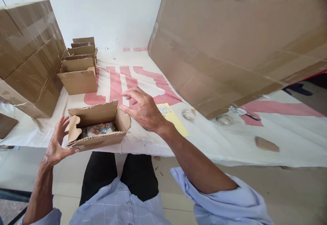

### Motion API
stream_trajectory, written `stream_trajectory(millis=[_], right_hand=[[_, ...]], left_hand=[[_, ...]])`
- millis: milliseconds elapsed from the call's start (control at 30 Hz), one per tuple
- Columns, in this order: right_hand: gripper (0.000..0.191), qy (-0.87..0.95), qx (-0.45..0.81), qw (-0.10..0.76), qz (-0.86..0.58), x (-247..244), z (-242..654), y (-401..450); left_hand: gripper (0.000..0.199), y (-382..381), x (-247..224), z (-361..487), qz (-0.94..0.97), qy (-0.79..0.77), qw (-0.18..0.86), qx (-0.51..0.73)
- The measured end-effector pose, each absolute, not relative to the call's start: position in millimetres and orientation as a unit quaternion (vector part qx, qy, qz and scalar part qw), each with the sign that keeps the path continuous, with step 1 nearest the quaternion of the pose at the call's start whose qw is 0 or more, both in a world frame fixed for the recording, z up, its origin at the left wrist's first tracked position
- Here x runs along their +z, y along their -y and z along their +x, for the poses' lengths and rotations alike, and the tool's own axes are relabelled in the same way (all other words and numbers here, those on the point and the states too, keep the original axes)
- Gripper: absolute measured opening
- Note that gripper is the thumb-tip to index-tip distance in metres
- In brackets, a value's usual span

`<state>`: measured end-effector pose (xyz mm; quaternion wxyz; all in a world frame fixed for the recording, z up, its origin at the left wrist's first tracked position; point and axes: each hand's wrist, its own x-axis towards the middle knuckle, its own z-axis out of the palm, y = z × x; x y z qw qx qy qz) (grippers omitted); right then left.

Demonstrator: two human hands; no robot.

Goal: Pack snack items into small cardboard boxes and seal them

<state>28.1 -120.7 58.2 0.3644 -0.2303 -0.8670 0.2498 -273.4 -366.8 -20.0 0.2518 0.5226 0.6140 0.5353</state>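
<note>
A small open cardboard box (102,144) sits at the table's front edge with its flaps up. Inside lies a packet with a colourful printed pattern (98,129). My left hand (58,141) grips the box's left end, thumb along the front lower corner and fingers at the left side. Beside the right end flap, my right hand (144,111) is held with fingers apart and nothing in it; the fingertips are close to the flap, and I cannot tell whether they touch it. A yellow sheet with printed drawings (176,121) is partly covered by my right wrist.
Several open small boxes (79,80) stand in a row at the back left, beside a large taped carton (30,58). Another big carton (230,48) fills the back right. Clear tape rolls (189,114), a magnifying-glass-like item (240,111) and a brown cardboard scrap (267,144) lie to the right.
</note>
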Motion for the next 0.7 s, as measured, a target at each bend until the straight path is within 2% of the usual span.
stream_trajectory(millis=[67,200,333,500,700], right_hand=[[0.028,0.901,0.220,0.293,-0.232,66.6,18.9,113.8],[0.018,0.949,0.121,0.168,-0.237,75.2,0.4,104.4],[0.013,0.966,0.049,0.109,-0.230,74.1,-10.3,98.5],[0.011,0.972,0.045,0.118,-0.200,67.6,-7.2,91.1],[0.022,0.966,0.070,0.173,-0.177,58.6,-1.7,83.8]], left_hand=[[0.124,364.3,-8.6,-275.4,0.535,-0.605,0.260,0.529],[0.080,353.1,22.0,-277.4,0.543,-0.614,0.244,0.519],[0.068,336.1,42.7,-273.0,0.586,-0.619,0.214,0.477],[0.051,317.1,44.1,-263.7,0.617,-0.662,0.124,0.406],[0.046,303.0,42.8,-261.4,0.630,-0.671,0.077,0.383]])
